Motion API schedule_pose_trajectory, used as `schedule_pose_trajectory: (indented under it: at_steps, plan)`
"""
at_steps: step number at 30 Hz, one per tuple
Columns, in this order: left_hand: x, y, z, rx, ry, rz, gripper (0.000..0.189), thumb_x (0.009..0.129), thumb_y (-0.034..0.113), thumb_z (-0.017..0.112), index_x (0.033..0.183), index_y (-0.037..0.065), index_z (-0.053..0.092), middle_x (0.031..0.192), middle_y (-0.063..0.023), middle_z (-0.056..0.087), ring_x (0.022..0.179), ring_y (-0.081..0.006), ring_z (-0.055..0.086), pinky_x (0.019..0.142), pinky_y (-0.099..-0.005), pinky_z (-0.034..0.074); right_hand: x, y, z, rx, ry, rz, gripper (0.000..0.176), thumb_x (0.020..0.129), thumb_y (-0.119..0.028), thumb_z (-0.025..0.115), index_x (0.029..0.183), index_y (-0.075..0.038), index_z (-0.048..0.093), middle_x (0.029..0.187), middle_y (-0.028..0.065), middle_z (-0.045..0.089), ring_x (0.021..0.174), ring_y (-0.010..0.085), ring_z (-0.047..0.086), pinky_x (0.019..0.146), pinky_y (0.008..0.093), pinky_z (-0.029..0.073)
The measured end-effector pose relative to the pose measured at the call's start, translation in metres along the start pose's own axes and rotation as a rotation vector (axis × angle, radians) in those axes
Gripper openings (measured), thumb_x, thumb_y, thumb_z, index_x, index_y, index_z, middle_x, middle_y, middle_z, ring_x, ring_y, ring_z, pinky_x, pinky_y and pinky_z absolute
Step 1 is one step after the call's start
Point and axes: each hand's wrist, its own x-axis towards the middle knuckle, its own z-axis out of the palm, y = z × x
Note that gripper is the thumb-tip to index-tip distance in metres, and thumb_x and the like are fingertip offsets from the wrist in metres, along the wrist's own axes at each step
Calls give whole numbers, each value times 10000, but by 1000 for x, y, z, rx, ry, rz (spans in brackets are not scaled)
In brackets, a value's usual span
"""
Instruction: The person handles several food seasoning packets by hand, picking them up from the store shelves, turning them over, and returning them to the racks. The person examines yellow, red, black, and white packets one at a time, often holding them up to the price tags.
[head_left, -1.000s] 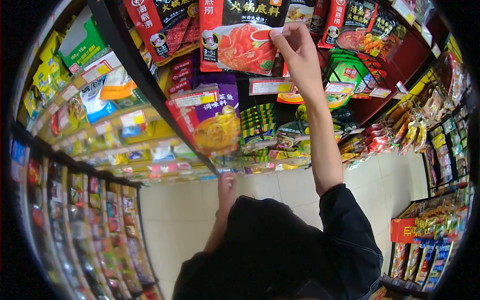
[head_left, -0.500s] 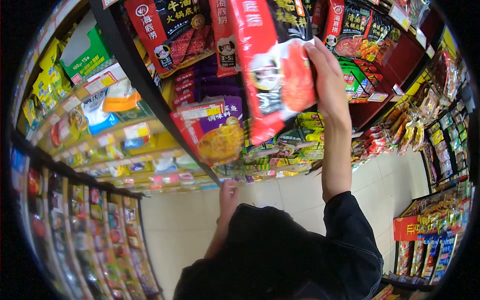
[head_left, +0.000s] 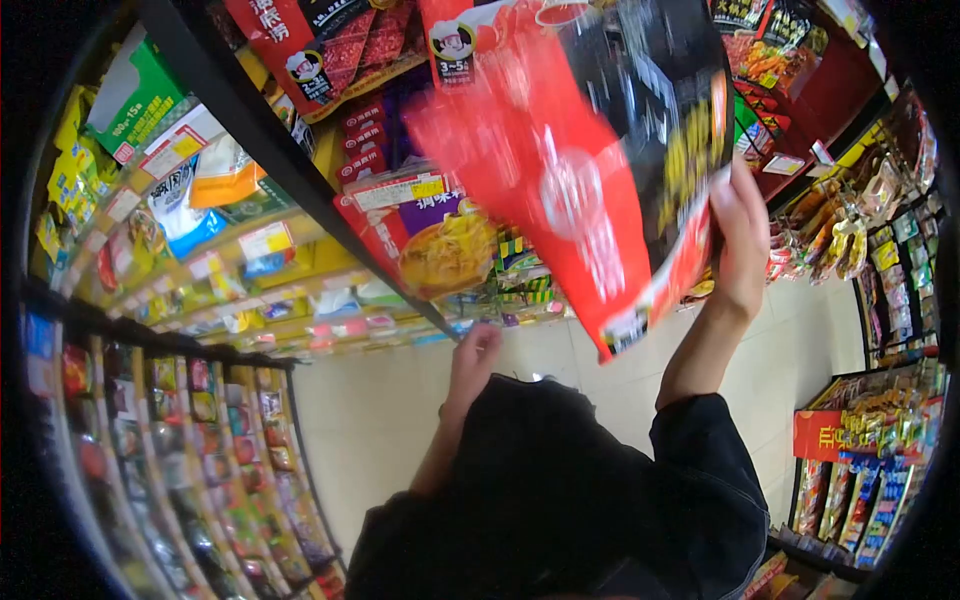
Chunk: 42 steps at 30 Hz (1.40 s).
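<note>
A large red and black hotpot seasoning packet (head_left: 585, 190) is tilted in front of the shelves, blurred by motion. My right hand (head_left: 740, 235) is closed on its right edge, thumb on the near side; the other fingers are hidden behind the packet. Lower down, my left hand (head_left: 474, 362) hangs near the foot of the black shelf post (head_left: 300, 185), fingers curled in, with nothing seen in them. Behind the held packet are another red hotpot packet (head_left: 455, 55) and a purple and red seasoning packet (head_left: 440, 250) on the rack.
On the left, shelves hold a green carton (head_left: 140, 100) and bagged goods behind price tags (head_left: 265, 241). More packets hang at the right, and a red display box (head_left: 815, 435) stands lower right. Pale floor tiles (head_left: 380, 420) lie below.
My right hand has brought the packet down and to the right, turning it so its printed face now slants the other way. My left hand has risen slightly.
</note>
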Motion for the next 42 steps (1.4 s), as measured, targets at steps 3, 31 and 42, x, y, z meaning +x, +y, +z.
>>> schedule_pose_trajectory:
  at_steps: [3,31,42]
  plan:
    - [7,64,-7,-146,25,72,181,1013,162,616,1139,32,624,974,-44,679,852,-131,614,783,-281,511,-63,54,-57,-177,-119,194,460,1007,-129,561,1425,57,516,1388,104,573,1294,174,499,1123,323,345]
    - [130,247,42,-98,178,420,225,843,79,811,992,13,656,1013,-45,702,954,-112,641,886,-271,500,4,127,-6,191,-362,170,729,875,-150,802,1490,-48,424,1317,70,585,1178,128,553,1032,314,445]
    - [147,253,51,-216,369,523,244,852,19,799,1008,35,612,960,-12,686,915,-66,624,840,-245,509,47,156,30,150,-201,117,171,908,-119,776,1044,-24,736,945,-20,729,833,43,638,742,239,525]
